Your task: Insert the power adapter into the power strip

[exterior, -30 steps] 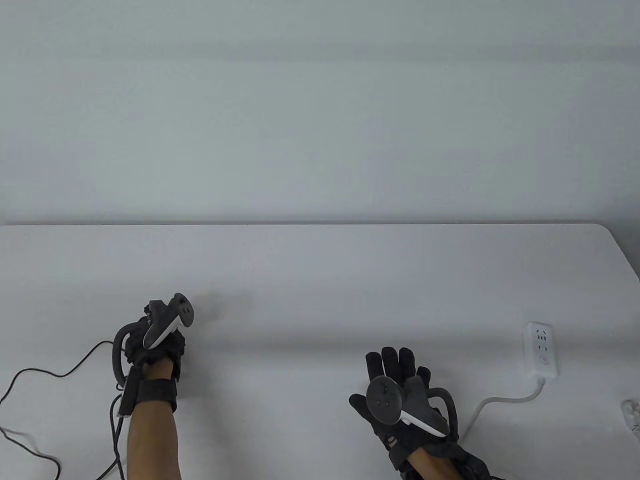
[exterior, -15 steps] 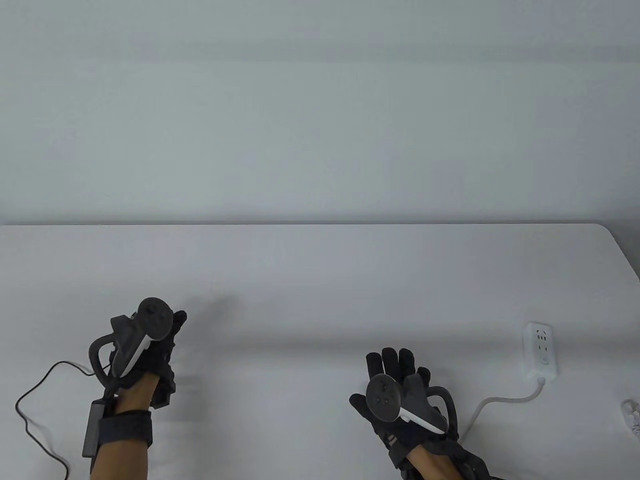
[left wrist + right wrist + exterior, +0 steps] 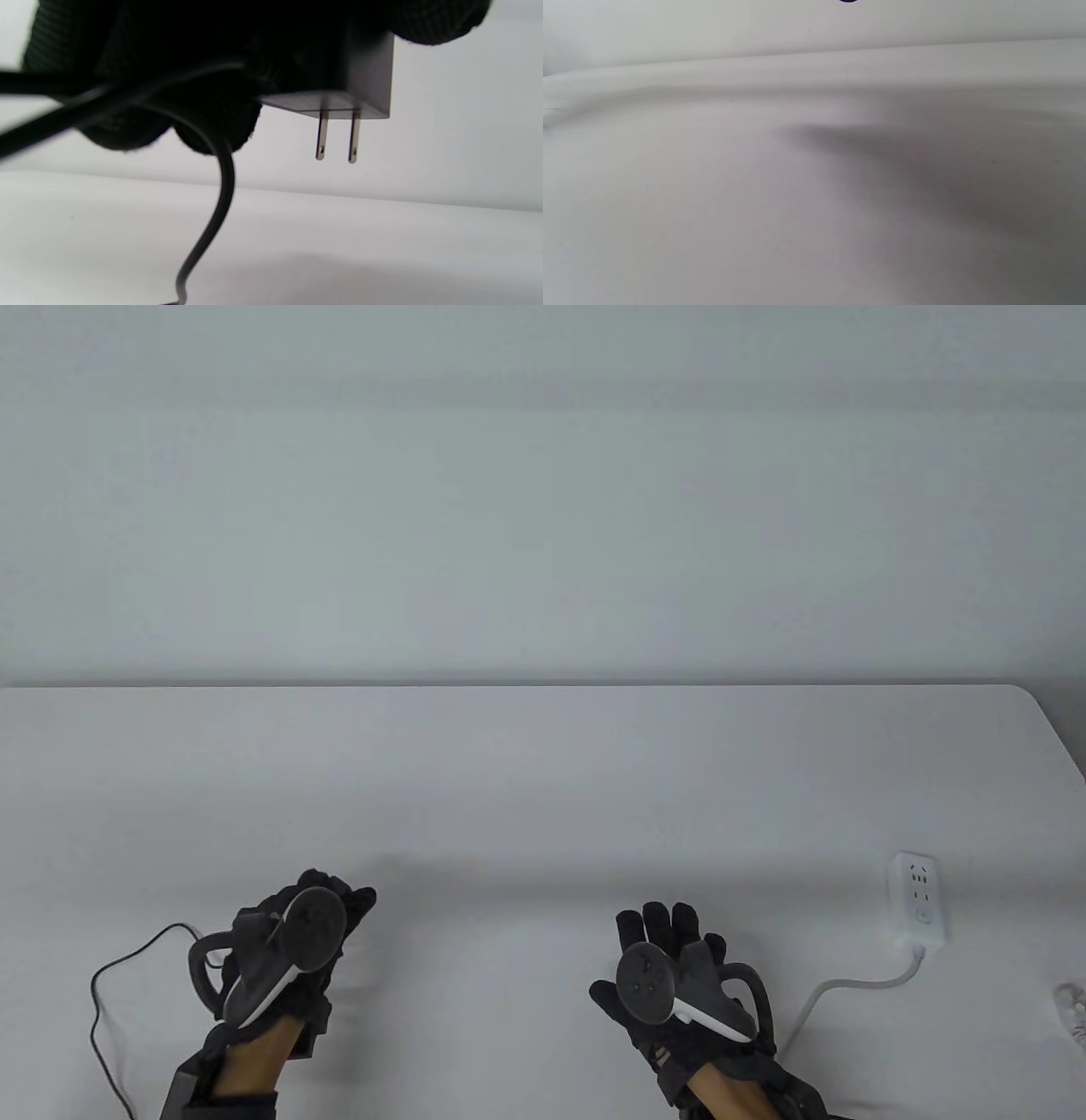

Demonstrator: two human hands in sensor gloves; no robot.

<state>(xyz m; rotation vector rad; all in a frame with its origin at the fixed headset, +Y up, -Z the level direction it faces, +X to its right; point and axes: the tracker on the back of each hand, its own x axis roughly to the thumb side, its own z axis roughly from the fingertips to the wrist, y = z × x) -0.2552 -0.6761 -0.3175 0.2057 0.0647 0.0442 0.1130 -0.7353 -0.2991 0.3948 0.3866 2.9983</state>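
My left hand (image 3: pixel 327 912) grips a dark power adapter (image 3: pixel 369 78) and holds it above the table. In the left wrist view its two metal prongs (image 3: pixel 337 135) point down, and its thin black cable (image 3: pixel 220 190) hangs to the table. In the table view the hand hides the adapter; the cable (image 3: pixel 110 976) trails off to the left. The white power strip (image 3: pixel 919 901) lies at the right of the table with its sockets up, far from the left hand. My right hand (image 3: pixel 666 937) rests flat with fingers spread, empty, left of the strip.
The strip's white cord (image 3: pixel 848 984) curves from its near end toward my right wrist. A small pale object (image 3: pixel 1071 1005) lies at the right edge of the white table (image 3: pixel 543 780). The right wrist view shows only bare table (image 3: pixel 814 190).
My left hand has moved nearer and to the right with the adapter, dragging the black cable along. My right hand has barely moved.
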